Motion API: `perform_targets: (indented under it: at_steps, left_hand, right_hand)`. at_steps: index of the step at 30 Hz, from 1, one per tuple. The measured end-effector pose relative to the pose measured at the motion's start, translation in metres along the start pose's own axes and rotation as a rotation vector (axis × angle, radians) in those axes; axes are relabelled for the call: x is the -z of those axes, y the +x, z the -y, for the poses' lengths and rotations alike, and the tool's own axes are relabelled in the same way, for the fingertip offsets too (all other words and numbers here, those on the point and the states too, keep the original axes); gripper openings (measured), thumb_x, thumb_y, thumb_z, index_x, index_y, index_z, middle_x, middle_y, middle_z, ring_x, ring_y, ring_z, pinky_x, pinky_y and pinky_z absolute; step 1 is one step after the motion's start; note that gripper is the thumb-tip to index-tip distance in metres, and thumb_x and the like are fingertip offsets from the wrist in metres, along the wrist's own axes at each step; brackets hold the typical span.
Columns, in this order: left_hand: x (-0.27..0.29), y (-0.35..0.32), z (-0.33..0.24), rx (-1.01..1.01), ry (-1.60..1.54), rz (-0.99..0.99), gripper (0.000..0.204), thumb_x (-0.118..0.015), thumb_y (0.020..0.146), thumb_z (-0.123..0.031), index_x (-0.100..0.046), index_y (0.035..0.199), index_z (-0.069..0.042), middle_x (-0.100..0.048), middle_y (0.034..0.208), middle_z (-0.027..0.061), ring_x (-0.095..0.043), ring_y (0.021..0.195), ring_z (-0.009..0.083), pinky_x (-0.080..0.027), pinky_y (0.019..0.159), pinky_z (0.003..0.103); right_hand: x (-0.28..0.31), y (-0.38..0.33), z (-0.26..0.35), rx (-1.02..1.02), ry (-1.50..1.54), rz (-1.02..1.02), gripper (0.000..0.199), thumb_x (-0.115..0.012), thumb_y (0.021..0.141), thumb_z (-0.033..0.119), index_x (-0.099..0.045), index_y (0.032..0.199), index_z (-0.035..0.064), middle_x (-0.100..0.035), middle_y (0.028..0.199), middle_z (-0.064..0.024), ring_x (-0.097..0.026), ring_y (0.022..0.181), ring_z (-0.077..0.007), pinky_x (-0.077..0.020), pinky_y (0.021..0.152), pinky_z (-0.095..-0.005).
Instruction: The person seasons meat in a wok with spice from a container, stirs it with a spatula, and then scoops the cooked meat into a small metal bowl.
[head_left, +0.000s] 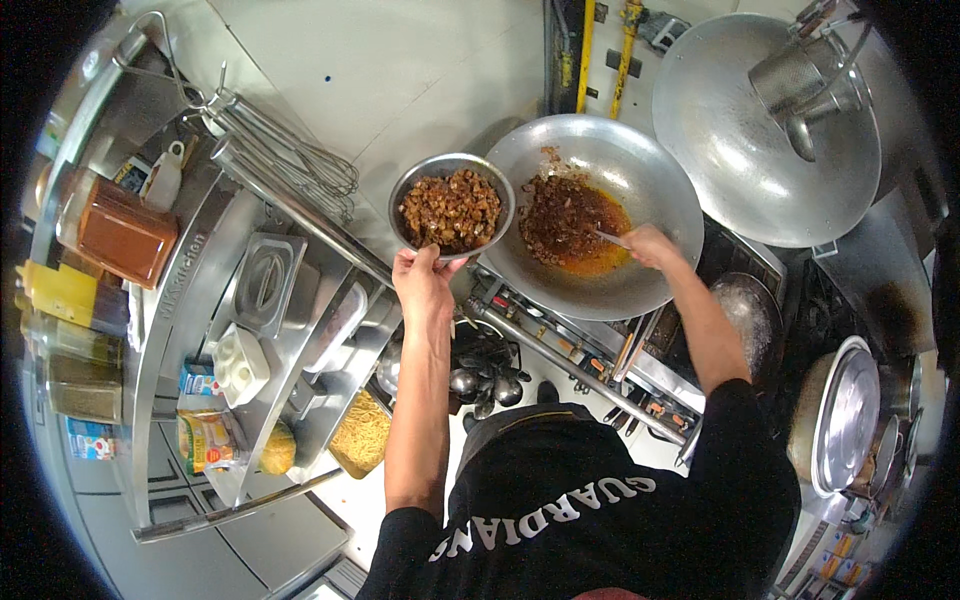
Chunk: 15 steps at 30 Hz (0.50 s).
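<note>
In my left hand point(424, 287) is a round metal bowl point(394, 212), with my fingers closed on its near rim. Chopped, glossy brown food point(455, 205) fills it. The bowl is level or slightly tilted, at the left edge of a large metal wok point(655, 190). Inside the wok lies a dark brown chopped mixture point(560, 220) in orange oil. My right hand point(652, 247) is closed round a metal utensil point(611, 239) that reaches into the mixture. Its working end is buried in the food, so I cannot tell its exact kind.
A second large wok point(715, 150) holding a metal strainer point(785, 80) stands at the right. Beyond my right arm is a lidded pot point(846, 430). At the left are whisks point(290, 150), steel shelves point(190, 290) with containers, and a tray of noodles point(362, 437). Several ladles point(487, 382) hang below the bowl.
</note>
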<state>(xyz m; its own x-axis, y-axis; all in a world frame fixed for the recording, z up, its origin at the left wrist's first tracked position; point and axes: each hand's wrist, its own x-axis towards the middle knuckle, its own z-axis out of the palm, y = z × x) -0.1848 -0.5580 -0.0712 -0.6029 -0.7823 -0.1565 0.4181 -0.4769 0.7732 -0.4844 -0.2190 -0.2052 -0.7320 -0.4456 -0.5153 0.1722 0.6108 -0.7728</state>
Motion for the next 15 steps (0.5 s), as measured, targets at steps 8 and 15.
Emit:
perform_targets:
  at_steps: [8,15]
  left_hand:
    - [0.039,-0.022,-0.006,0.043,0.062,-0.086,0.021,-0.06,0.085,0.005,-0.045,0.087,-0.01,-0.051,0.072,0.0019,-0.051,0.058,0.0113,-0.062,0.06,0.041]
    - [0.026,-0.023,0.013,0.096,0.046,-0.087,0.024,-0.06,0.084,0.006,-0.043,0.087,-0.01,-0.05,0.072,0.0026,-0.051,0.061,0.012,-0.063,0.062,0.044]
  right_hand:
    - [-0.089,0.008,0.046,0.184,-0.277,-0.446,0.033,-0.061,0.094,0.025,-0.069,0.124,0.0154,-0.072,0.098,-0.0217,-0.07,0.093,-0.0357,-0.0538,0.081,-0.0444]
    - [-0.107,0.02,0.033,0.276,-0.442,-0.577,0.032,-0.059,0.096,0.02,-0.067,0.127,0.0134,-0.071,0.086,-0.0193,-0.07,0.079,-0.0344,-0.0551,0.069,-0.0459]
